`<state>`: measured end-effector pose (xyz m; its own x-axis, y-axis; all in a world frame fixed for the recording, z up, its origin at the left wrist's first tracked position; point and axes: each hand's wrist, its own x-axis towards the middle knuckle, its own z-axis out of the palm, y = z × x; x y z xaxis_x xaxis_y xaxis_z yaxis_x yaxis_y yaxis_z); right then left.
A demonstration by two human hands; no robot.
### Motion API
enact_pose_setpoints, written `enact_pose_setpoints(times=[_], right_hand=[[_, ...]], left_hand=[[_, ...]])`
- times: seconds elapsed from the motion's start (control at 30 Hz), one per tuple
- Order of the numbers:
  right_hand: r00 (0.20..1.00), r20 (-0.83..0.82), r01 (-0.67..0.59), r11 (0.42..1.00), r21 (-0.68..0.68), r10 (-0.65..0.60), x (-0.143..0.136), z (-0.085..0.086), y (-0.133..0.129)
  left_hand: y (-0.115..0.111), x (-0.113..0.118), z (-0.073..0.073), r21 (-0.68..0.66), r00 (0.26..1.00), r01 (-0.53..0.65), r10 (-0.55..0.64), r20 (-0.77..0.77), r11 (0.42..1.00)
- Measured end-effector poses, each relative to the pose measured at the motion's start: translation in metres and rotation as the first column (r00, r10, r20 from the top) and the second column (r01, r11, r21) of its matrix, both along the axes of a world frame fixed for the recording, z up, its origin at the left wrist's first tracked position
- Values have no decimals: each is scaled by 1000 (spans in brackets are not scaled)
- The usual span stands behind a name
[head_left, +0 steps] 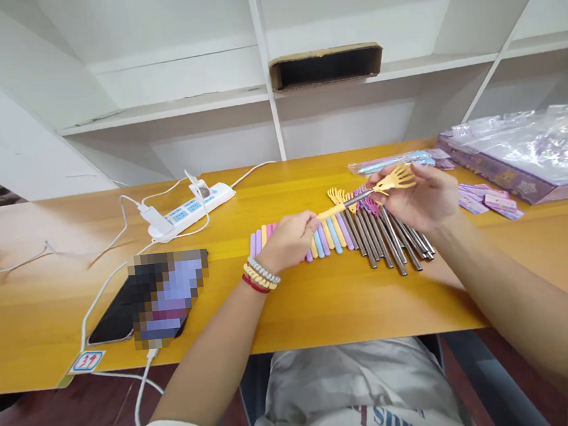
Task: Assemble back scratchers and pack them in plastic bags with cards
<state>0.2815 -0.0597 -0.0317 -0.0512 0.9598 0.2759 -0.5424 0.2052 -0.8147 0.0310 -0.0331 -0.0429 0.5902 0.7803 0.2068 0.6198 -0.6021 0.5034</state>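
Observation:
A back scratcher with a yellow handle, metal shaft and yellow claw head [395, 179] is held slantwise above the table between my hands. My left hand [289, 240] is closed around its handle. My right hand [420, 196] curls about the claw head, fingers behind its neck and thumb on the far side. Beneath lie several pastel handles [334, 235] in a row. Beside them, metal shafts [382, 240] lie side by side, with yellow claw heads [341, 197] and purple claw heads [366, 202] at their far ends.
To the right are a purple box [526, 179] with clear plastic bags [532, 129], small purple cards [488, 200] and a bagged bundle [399, 161]. On the left, a power strip [198, 208] with cables stands behind two phones [122, 309]. A cardboard box [327, 67] sits on the shelf.

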Motion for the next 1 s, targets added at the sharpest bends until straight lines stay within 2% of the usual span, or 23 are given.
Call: enact_pose_setpoints(times=[0.13,0.2,0.3,0.4,0.47,0.53,0.57,0.6,0.67,0.7,0.73,0.77,0.8,0.83,0.9,0.93,0.97,1.0], right_hand=[[976,-214,53,998,31,-45,-23,13,-9],[961,-275,60,997,54,-43,-35,20,-15],[947,-313,102,990,97,-67,-49,27,-20],[950,-286,160,983,92,-128,-58,28,-22],[953,-264,176,981,79,-149,-61,27,-21],[958,-255,152,986,69,-130,-62,25,-21],[961,-254,128,990,65,-108,-61,25,-21],[964,-254,102,993,62,-83,-61,24,-21],[967,-250,53,997,58,-37,-59,22,-21],[968,-248,34,998,54,-20,-59,21,-21],[969,-248,23,999,49,-10,-58,19,-20],[968,-252,22,999,43,-10,-57,17,-19],[965,-260,33,999,35,-23,-56,15,-17],[961,-273,56,998,27,-47,-55,12,-15],[947,-304,121,992,23,-109,-53,6,-8],[938,-318,152,988,29,-135,-52,3,-5],[932,-328,178,984,33,-157,-51,1,-3],[926,-333,199,980,30,-177,-50,0,-1]], left_hand=[[-19,22,-15,282,989,-76,108,-101,956],[-28,31,-20,357,976,-125,180,-126,926],[-33,37,-22,382,952,-201,271,-139,902],[-30,34,-16,332,959,-190,248,-140,924],[-27,30,-9,201,980,-129,156,-125,971],[-26,26,-4,-59,995,-46,41,-86,997],[-26,25,-1,-219,998,-1,-12,-58,976],[-27,24,1,-380,998,48,-62,-25,924],[-29,22,4,-645,987,148,-148,55,750],[-30,22,6,-725,979,190,-180,92,662],[-30,21,6,-767,973,213,-199,114,605],[-29,21,7,-775,972,216,-202,117,594],[-27,20,6,-744,977,203,-187,106,636],[-25,20,5,-669,984,173,-153,90,722],[-21,21,1,-381,995,70,-37,94,922],[-20,21,-2,-196,993,12,11,116,980],[-20,22,-6,-20,991,-39,41,130,999],[-21,24,-10,126,991,-76,61,119,989]])
